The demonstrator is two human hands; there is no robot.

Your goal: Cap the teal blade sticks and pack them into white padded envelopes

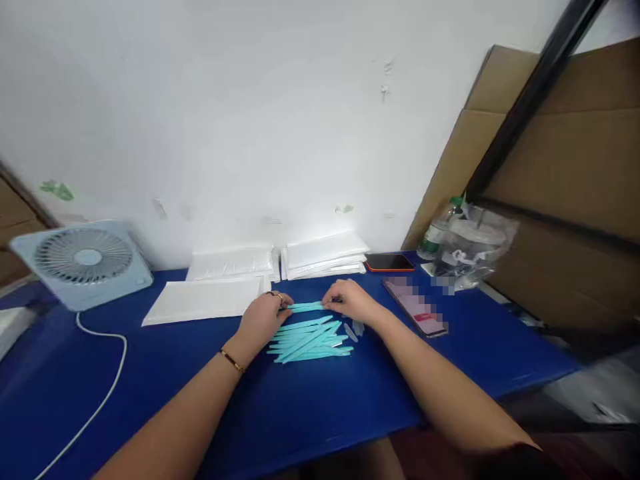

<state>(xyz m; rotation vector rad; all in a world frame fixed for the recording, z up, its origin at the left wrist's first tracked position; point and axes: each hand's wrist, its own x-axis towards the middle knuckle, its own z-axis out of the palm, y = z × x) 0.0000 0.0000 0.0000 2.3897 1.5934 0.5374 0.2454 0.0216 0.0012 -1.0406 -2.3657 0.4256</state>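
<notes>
Head view: teal strip [306,307] pinched at its ends, left hand [261,319] and right hand [350,300] both clamped on it, just above strip pile [309,340] on bench [150,373]. Step, I judge: handling one strip (clear bits [354,330] beside). Next move needs steady end grip.

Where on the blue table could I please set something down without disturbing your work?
The blue table is bare along the near edge, below the pile of turquoise sticks, and between the fan cable and the left hand. It is crowded behind the sticks: white packets, two phones and a bottle.
</notes>
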